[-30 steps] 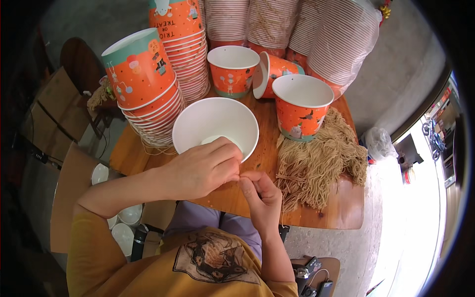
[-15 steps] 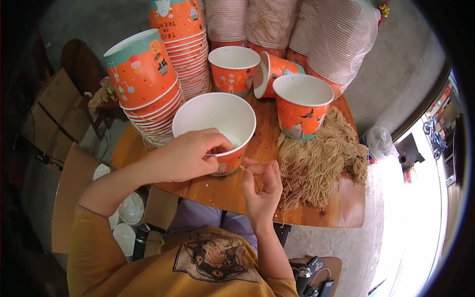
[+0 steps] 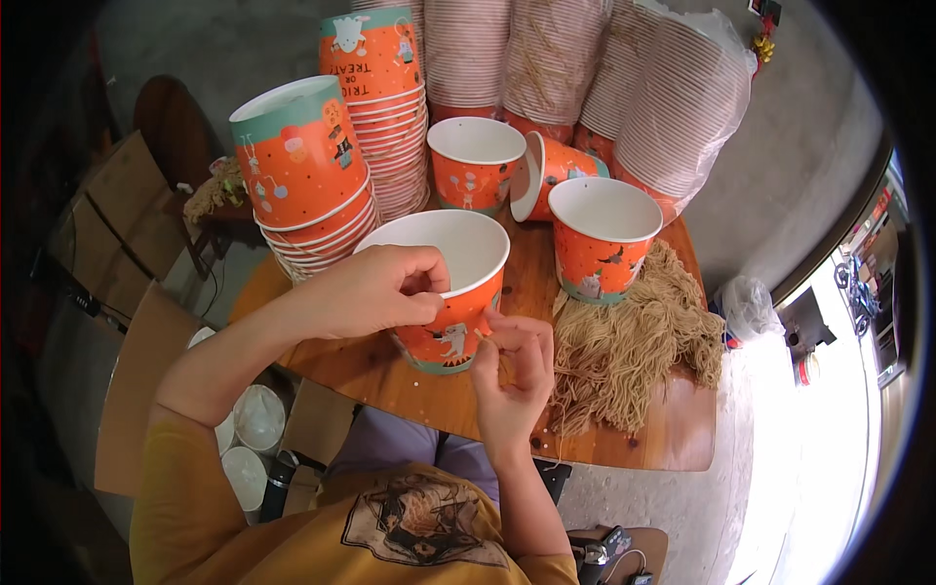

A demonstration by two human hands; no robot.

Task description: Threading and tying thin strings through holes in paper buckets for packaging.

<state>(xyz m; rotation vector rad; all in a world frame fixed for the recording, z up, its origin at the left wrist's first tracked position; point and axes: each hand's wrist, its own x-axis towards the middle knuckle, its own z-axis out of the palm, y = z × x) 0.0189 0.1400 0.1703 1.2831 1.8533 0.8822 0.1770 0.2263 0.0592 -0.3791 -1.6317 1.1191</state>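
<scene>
An orange paper bucket (image 3: 429, 338) with a white inside and cartoon figures stands upright at the table's near edge. My left hand (image 3: 395, 288) is closed on its near rim, fingertips inside and thumb outside. Close to the bucket's right wall, my right hand (image 3: 515, 375) pinches the end of a thin tan string (image 3: 481, 334). Its fingertips are at the wall; whether they touch it I cannot make out. To the right lies a heap of tan strings (image 3: 624, 361), with another orange bucket (image 3: 603, 249) standing by its far side.
Two tall stacks of orange buckets, one upside-down stack (image 3: 302, 161) and another (image 3: 375, 97), stand left. Plastic-wrapped bucket stacks (image 3: 673, 107) line the back. One bucket (image 3: 476, 161) stands and another (image 3: 570, 166) lies sideways on the wooden table (image 3: 673, 429). A cardboard box (image 3: 136, 409) sits lower left.
The whole view has shifted, so the table things appear lower. Relative to the bucket, my left hand has moved up its wall, uncovering more of the front. The right hand still pinches the string.
</scene>
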